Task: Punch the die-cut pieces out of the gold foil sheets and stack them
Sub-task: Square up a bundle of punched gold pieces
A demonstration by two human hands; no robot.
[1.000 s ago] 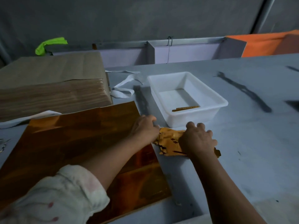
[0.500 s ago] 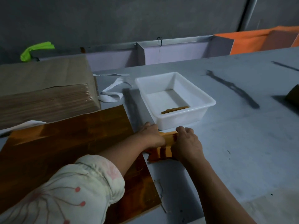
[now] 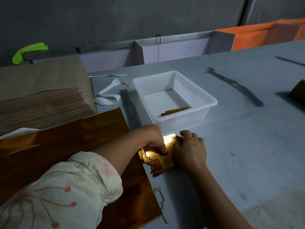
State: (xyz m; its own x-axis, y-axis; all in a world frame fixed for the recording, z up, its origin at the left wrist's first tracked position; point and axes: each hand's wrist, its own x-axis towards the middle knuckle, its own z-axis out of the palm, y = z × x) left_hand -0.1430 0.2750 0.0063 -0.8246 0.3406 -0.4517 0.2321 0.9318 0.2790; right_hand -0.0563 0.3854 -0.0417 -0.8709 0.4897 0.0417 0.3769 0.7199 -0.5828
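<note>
Head view, dim light with glare on the foil.

- Task item: a ragged-edged bundle of gold foil die-cut pieces (image 3: pixel 158 160) lies on the grey table (image 3: pixel 247 146), just in front of the white plastic tray (image 3: pixel 212 100). Its left side sits at the right border of the large flat gold foil sheets (image 3: pixel 66 146); whether it overlaps them I cannot tell.
- Left hand (image 3: pixel 152 139): fingers curled over the bundle's far-left part, thumb pressed down on its top face.
- Right hand (image 3: pixel 191 149): fingers curled round the right and far edges, clamping from that side. Both hands are gripping, neither is spread (the fingertips are hidden, so the depth of the hold is unknown).
- The tray holds one thin gold strip (image 3: pixel 175 110) near its front wall.
- A brown paper-wrapped stack (image 3: pixel 41 96) stands behind the sheets.

Reading: the punched pieces look to be getting squared into a stack.

Risks from here:
- Foil faces are probably slick, so an uneven squeeze could let the layers slide and fan out.
- The jagged tabs along the near edge could snag one another and crease or tear if pushed flush too hard.
- The tray wall is very close, and a low lift toward it could clip the rim and spill the stack.
- Dragging the bundle leftward could shift the top sheet.
</note>
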